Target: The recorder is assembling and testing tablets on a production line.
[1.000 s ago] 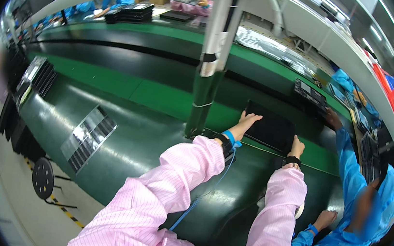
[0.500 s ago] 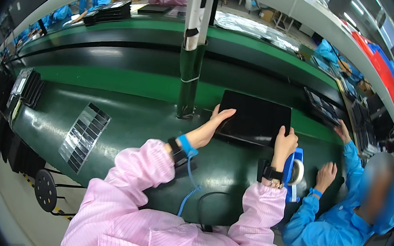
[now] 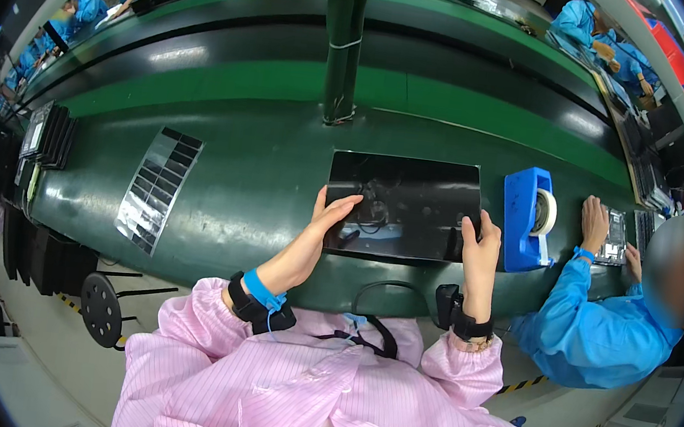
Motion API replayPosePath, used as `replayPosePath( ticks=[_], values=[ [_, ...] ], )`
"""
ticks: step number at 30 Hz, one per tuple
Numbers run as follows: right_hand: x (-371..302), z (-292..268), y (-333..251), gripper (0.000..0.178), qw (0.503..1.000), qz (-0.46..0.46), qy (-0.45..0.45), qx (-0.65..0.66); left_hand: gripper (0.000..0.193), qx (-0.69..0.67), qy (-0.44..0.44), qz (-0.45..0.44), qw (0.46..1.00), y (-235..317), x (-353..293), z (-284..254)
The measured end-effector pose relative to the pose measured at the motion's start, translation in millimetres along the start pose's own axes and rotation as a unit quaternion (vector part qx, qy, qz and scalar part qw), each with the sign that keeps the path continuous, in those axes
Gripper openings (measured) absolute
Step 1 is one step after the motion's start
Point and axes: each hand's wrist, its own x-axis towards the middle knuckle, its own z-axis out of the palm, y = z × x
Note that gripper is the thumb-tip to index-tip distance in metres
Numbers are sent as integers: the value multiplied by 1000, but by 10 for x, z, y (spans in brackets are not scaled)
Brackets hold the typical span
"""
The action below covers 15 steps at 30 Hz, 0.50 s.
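A glossy black flat screen panel (image 3: 411, 200) lies level over the near edge of the green bench, its face up with reflections on it. My left hand (image 3: 331, 216) grips its left edge, thumb on top and fingers beneath. On the opposite edge, my right hand (image 3: 480, 242) holds it the same way. The fingers under the panel are hidden. Just right of my right hand stands a blue tape dispenser (image 3: 517, 212) with a roll of whitish tape. To the left, a sheet of black rectangular stickers (image 3: 159, 188) lies on the green bench top (image 3: 255, 161).
A green-wrapped post (image 3: 342, 62) rises behind the panel, before the dark conveyor belt (image 3: 251, 47). Stacked black panels (image 3: 47, 138) stand at the far left, above a round black stool (image 3: 102, 308). At right, a co-worker in blue (image 3: 599, 327) handles an opened device (image 3: 612, 236).
Both hands have brought the panel nearer to me and to the left, away from the conveyor side. The co-worker's dark device has come down onto the bench. My view has tilted downward.
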Motion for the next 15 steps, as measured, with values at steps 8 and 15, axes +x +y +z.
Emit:
replayPosePath(
  ticks=[8,15],
  values=[
    [-163,-69,-46,53,972,90,-155,151,46,22,19,25,999,-114,-159,-216],
    [-17,-191,-87,66,904,187,-348,162,47,74,61,13,995,-101,-232,-290]
  ],
)
